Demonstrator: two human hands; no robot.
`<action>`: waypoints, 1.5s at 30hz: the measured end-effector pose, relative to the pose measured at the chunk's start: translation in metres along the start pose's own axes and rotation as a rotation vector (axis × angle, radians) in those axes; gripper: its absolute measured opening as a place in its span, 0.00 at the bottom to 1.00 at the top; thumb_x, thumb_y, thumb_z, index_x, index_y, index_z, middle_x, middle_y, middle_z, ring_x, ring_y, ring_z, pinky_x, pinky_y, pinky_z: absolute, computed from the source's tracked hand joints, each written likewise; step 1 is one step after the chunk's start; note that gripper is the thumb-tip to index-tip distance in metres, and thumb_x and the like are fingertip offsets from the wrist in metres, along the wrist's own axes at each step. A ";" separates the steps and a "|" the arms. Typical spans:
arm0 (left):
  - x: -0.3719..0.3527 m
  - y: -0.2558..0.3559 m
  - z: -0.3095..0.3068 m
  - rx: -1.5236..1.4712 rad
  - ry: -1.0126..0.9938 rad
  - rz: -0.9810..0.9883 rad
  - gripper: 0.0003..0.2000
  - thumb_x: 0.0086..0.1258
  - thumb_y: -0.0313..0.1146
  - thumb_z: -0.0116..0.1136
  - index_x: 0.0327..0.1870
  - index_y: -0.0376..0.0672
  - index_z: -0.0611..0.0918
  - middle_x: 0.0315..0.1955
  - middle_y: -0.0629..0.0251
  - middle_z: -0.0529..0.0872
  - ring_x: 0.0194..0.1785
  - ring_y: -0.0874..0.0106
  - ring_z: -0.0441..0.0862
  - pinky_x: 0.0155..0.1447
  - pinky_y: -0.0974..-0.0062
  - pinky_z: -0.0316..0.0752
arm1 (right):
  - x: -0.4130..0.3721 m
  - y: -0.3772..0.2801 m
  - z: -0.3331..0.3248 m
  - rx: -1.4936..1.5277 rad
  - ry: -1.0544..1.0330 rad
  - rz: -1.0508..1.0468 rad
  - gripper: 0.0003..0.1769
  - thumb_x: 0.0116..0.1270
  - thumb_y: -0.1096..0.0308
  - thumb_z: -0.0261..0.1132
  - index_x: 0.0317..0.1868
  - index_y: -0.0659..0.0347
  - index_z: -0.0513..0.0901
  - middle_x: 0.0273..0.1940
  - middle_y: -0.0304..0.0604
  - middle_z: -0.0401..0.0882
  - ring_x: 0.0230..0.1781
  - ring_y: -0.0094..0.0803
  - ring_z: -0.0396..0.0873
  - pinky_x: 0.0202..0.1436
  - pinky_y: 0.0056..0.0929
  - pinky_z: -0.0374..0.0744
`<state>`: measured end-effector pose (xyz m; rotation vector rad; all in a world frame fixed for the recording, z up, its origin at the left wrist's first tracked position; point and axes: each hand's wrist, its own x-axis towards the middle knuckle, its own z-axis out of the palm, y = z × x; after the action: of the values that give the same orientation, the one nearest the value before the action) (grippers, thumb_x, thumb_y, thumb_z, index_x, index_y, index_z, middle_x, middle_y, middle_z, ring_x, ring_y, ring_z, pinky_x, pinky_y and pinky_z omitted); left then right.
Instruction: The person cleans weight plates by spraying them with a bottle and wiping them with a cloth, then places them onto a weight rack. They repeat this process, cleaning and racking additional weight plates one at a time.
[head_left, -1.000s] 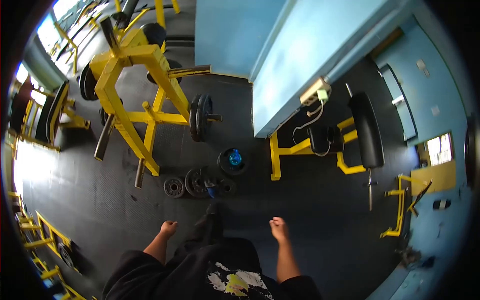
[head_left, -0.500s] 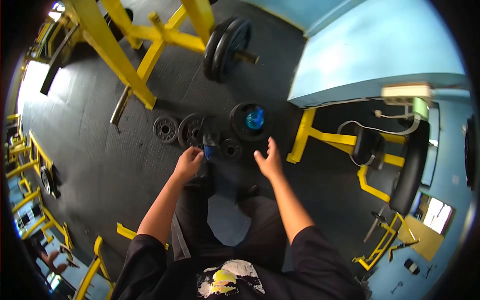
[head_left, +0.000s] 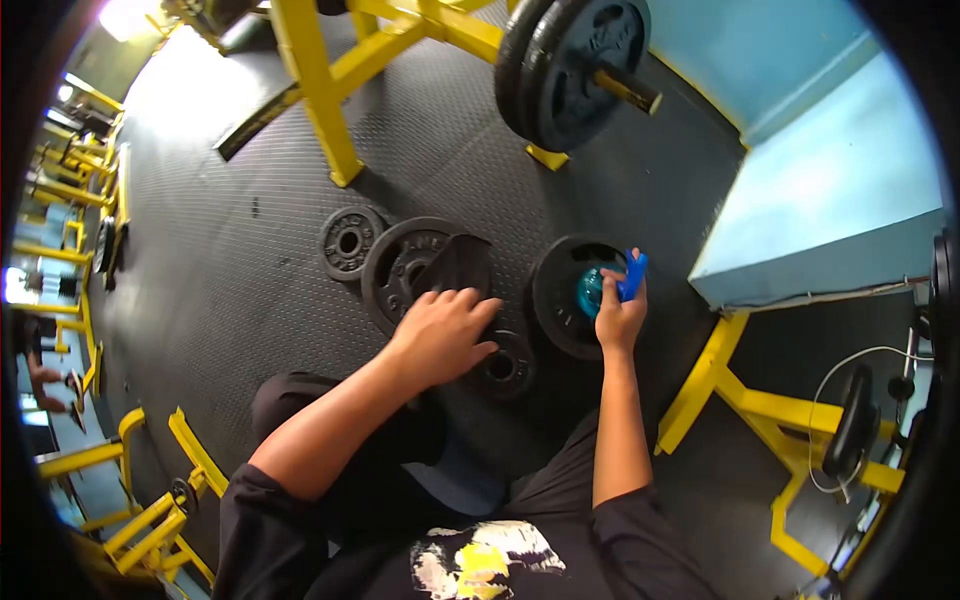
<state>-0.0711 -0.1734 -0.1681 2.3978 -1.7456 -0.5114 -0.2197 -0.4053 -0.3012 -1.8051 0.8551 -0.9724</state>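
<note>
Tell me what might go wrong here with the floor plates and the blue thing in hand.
1. The left hand lies on overlapping plates; if one shifts, fingers may get pinched.
2. The right hand holds a blue clip above the teal-centred plate; it might slip and drop.
3. The small plate sits close to the legs, a possible trip hazard on standing.

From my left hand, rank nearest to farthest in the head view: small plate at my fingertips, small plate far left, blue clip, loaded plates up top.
1. Small plate, just right of the left hand.
2. Far-left small plate, up-left.
3. Blue clip, gripped in the right hand.
4. Loaded plates, top.
</note>
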 end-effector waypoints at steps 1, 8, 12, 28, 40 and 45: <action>0.005 0.009 -0.002 0.016 0.005 0.019 0.31 0.64 0.46 0.67 0.67 0.46 0.73 0.55 0.59 0.79 0.57 0.58 0.80 0.61 0.61 0.73 | 0.004 -0.004 -0.001 -0.020 -0.019 0.033 0.31 0.69 0.70 0.61 0.72 0.65 0.67 0.46 0.47 0.87 0.53 0.38 0.83 0.64 0.36 0.75; 0.020 0.041 0.007 -0.237 0.177 0.008 0.51 0.54 0.47 0.74 0.77 0.43 0.57 0.72 0.42 0.61 0.72 0.47 0.66 0.72 0.56 0.66 | -0.018 -0.038 -0.005 0.264 -0.115 0.302 0.38 0.68 0.65 0.67 0.75 0.64 0.62 0.46 0.44 0.83 0.51 0.31 0.80 0.63 0.32 0.73; 0.021 0.050 0.019 -0.380 0.434 0.094 0.54 0.49 0.42 0.76 0.78 0.44 0.55 0.75 0.45 0.57 0.72 0.50 0.68 0.69 0.57 0.70 | -0.036 -0.109 0.005 0.626 -0.434 0.627 0.35 0.75 0.59 0.62 0.75 0.66 0.61 0.51 0.45 0.80 0.54 0.33 0.78 0.64 0.31 0.72; -0.050 -0.007 -0.006 -0.637 0.871 -0.657 0.31 0.62 0.40 0.67 0.63 0.33 0.72 0.53 0.44 0.81 0.58 0.50 0.79 0.63 0.60 0.73 | -0.117 -0.058 0.114 -0.615 -1.006 -0.356 0.48 0.59 0.48 0.73 0.77 0.48 0.62 0.75 0.57 0.58 0.77 0.54 0.55 0.75 0.49 0.63; -0.062 -0.023 0.065 -0.672 0.679 -0.769 0.25 0.57 0.36 0.64 0.56 0.40 0.72 0.45 0.44 0.83 0.52 0.44 0.80 0.57 0.53 0.74 | -0.119 -0.045 0.066 0.093 -0.558 0.124 0.19 0.53 0.78 0.59 0.48 0.60 0.74 0.43 0.45 0.77 0.48 0.40 0.78 0.56 0.35 0.75; -0.052 -0.025 0.091 -0.702 0.451 -0.789 0.25 0.59 0.40 0.63 0.53 0.35 0.71 0.47 0.40 0.82 0.55 0.44 0.80 0.60 0.53 0.73 | -0.152 -0.013 0.000 0.828 -0.478 0.714 0.30 0.57 0.82 0.53 0.63 0.58 0.67 0.51 0.41 0.72 0.52 0.31 0.74 0.60 0.31 0.74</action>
<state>-0.0943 -0.1083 -0.2508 2.2929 -0.3032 -0.4846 -0.2861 -0.2716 -0.3299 -0.8425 0.5814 -0.3060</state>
